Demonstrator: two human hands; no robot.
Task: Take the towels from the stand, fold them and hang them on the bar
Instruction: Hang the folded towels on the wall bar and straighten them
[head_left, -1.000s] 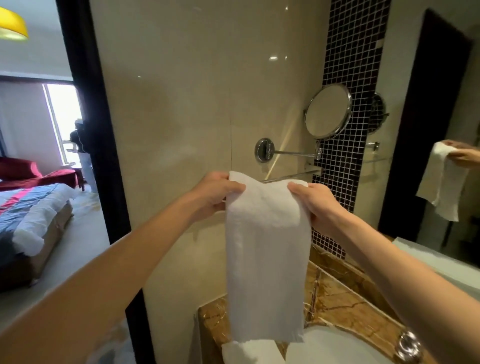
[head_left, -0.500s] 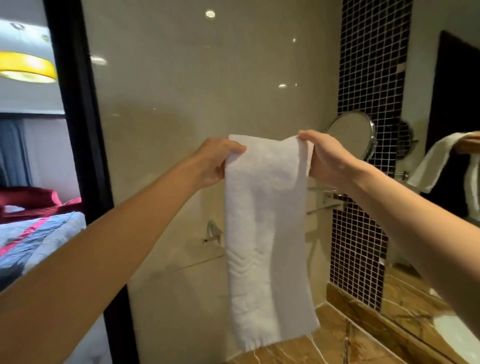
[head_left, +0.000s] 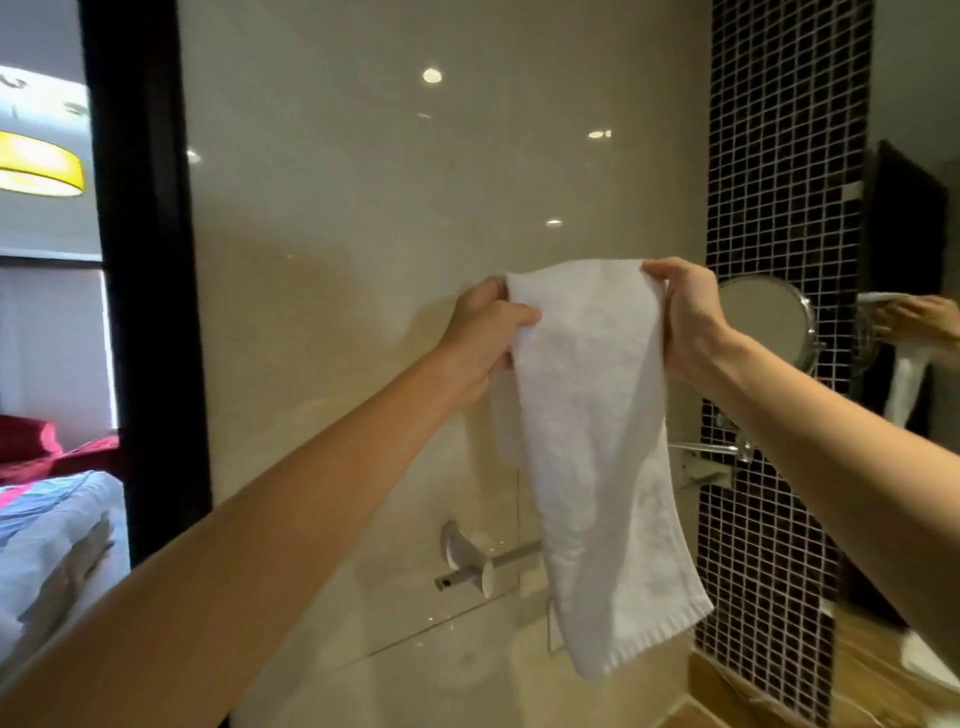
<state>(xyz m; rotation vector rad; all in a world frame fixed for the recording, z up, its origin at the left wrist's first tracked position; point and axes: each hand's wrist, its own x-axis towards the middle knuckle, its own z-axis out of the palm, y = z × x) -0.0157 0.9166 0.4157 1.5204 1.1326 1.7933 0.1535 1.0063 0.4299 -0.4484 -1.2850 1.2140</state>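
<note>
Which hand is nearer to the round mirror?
Right. The right hand holds the towel just beside the round mirror; the left hand holds its other corner, farther off.

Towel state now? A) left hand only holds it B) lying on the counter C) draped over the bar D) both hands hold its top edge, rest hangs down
D: the left hand and right hand each grip a top corner of the towel, which hangs in front of the bar, not over it.

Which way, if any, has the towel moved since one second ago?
Yes. The towel has gone up: its top edge was below the round mirror and is now about level with the mirror's top, high above the wall bar.
</note>
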